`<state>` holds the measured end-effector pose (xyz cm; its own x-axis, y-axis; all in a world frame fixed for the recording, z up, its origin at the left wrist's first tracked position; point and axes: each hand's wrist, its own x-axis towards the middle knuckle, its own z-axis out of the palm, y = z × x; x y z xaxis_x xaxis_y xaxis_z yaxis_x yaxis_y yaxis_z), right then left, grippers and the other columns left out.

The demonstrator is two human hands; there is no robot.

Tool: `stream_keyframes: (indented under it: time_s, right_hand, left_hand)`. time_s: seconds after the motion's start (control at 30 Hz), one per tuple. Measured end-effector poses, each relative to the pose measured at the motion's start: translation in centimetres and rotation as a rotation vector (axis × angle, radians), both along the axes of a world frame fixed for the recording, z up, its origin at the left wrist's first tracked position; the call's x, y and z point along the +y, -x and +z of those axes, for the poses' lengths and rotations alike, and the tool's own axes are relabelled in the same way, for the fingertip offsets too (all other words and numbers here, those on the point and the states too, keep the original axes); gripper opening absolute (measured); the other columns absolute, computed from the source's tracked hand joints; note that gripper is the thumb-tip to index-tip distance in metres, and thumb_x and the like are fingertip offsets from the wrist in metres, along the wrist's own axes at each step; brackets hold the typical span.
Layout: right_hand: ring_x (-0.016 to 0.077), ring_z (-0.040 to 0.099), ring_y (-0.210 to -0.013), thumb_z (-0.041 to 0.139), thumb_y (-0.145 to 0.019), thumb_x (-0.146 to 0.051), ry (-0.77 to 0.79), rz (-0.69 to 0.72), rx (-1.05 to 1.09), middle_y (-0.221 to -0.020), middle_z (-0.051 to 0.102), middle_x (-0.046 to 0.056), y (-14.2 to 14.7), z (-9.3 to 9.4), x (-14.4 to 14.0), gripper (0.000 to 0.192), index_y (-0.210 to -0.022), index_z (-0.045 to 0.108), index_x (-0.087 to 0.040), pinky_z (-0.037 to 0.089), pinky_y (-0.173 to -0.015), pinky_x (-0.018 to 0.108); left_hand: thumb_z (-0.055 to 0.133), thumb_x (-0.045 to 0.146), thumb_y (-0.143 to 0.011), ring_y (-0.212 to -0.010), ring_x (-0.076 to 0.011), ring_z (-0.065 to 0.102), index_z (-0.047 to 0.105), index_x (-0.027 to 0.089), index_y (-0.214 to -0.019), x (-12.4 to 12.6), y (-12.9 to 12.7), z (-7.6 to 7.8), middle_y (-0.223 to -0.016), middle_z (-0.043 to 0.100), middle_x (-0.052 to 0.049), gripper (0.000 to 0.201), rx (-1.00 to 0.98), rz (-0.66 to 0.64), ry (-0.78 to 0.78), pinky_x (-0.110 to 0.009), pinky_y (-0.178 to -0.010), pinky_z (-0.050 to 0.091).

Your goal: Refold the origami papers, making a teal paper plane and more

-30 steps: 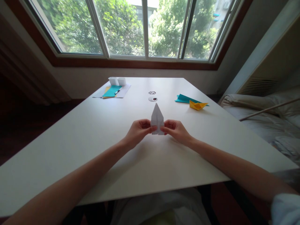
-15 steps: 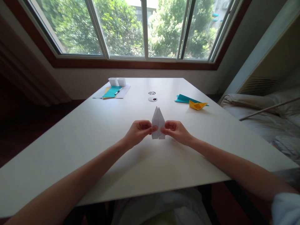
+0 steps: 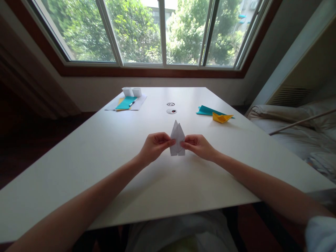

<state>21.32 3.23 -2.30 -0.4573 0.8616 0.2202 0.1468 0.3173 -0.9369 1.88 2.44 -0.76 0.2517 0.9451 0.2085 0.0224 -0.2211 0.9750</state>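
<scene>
A folded white paper (image 3: 177, 136), pointed at the top, stands upright just above the white table (image 3: 105, 157) in the middle of the head view. My left hand (image 3: 153, 147) pinches its left edge and my right hand (image 3: 198, 146) pinches its right edge, fingers curled. The two tips at the top are slightly apart. The paper's lower corners show below my fingers.
A teal folded paper (image 3: 207, 110) and a yellow paper boat (image 3: 222, 118) lie at the right rear. At the back left are teal and yellow sheets (image 3: 126, 103) with a pen and two small white boxes (image 3: 132, 91). Two round cable holes (image 3: 171, 111) sit mid-table. A bed is at right.
The paper has dropped a little toward the table and its top point has split into two tips. Both hands stayed on its edges, shifting slightly lower.
</scene>
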Motion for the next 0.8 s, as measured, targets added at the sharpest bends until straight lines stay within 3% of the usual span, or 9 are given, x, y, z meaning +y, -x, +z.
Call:
stream_keyframes:
  time_s: [0.1, 0.33, 0.5, 0.6, 0.7, 0.8]
  right_hand:
    - [0.0178, 0.061, -0.078, 0.060, -0.076, -0.039, -0.021, 0.008, 0.016, -0.084, 0.066, 0.005, -0.17, 0.13, 0.03, 0.026, -0.085, 0.064, -0.015, 0.050, -0.071, 0.031]
    - [0.0142, 0.059, -0.067, 0.062, -0.074, -0.032, -0.150, -0.093, -0.065, -0.069, 0.064, 0.002, 0.02, 0.48, -0.38, 0.017, -0.070, 0.061, -0.016, 0.050, -0.066, 0.028]
    - [0.0142, 0.060, -0.068, 0.059, -0.077, -0.031, -0.215, -0.155, -0.100, -0.074, 0.066, 0.003, -0.17, 0.39, -0.02, 0.016, -0.076, 0.063, -0.016, 0.050, -0.063, 0.027]
    - [0.0142, 0.060, -0.068, 0.057, -0.078, -0.030, -0.272, -0.187, -0.153, -0.077, 0.067, 0.003, -0.38, 0.29, 0.17, 0.016, -0.080, 0.064, -0.016, 0.049, -0.061, 0.027]
    - [0.0137, 0.059, -0.066, 0.057, -0.079, -0.029, -0.300, -0.189, -0.205, -0.076, 0.068, 0.003, -0.42, 0.11, 0.18, 0.015, -0.080, 0.064, -0.016, 0.048, -0.059, 0.026]
    - [0.0138, 0.061, -0.068, 0.056, -0.079, -0.028, -0.305, -0.163, -0.215, -0.078, 0.068, 0.003, -0.32, -0.14, 0.09, 0.014, -0.085, 0.064, -0.018, 0.049, -0.061, 0.026]
  left_hand:
    - [0.074, 0.032, -0.061, -0.057, -0.0107, 0.053, 0.059, 0.013, -0.060, 0.02, 0.01, 0.14, -0.060, 0.061, 0.001, 0.025, -0.003, 0.004, -0.006, -0.023, -0.056, 0.044]
    - [0.074, 0.033, -0.062, -0.057, -0.0103, 0.053, 0.059, 0.013, -0.060, 0.04, -0.01, 0.00, -0.059, 0.060, 0.001, 0.025, 0.037, 0.006, -0.023, -0.022, -0.056, 0.044]
    - [0.073, 0.034, -0.063, -0.075, -0.0150, 0.058, 0.063, 0.015, -0.086, 0.28, 0.23, -0.50, -0.084, 0.064, -0.004, 0.031, 0.105, -0.052, -0.057, -0.025, -0.063, 0.047]
    - [0.069, 0.036, -0.068, -0.077, -0.0135, 0.057, 0.058, 0.018, -0.102, 0.23, 0.43, -0.46, -0.094, 0.062, -0.005, 0.039, 0.119, -0.019, -0.123, -0.023, -0.060, 0.046]
    - [0.059, 0.038, -0.077, -0.069, -0.0109, 0.055, 0.058, 0.016, -0.093, 0.13, 0.48, -0.31, -0.088, 0.060, -0.004, 0.027, 0.082, 0.032, -0.175, -0.022, -0.057, 0.045]
    - [0.062, 0.035, -0.076, -0.066, -0.0101, 0.055, 0.057, 0.016, -0.084, 0.10, 0.43, -0.49, -0.083, 0.059, -0.002, 0.022, 0.085, 0.065, -0.217, -0.021, -0.057, 0.046]
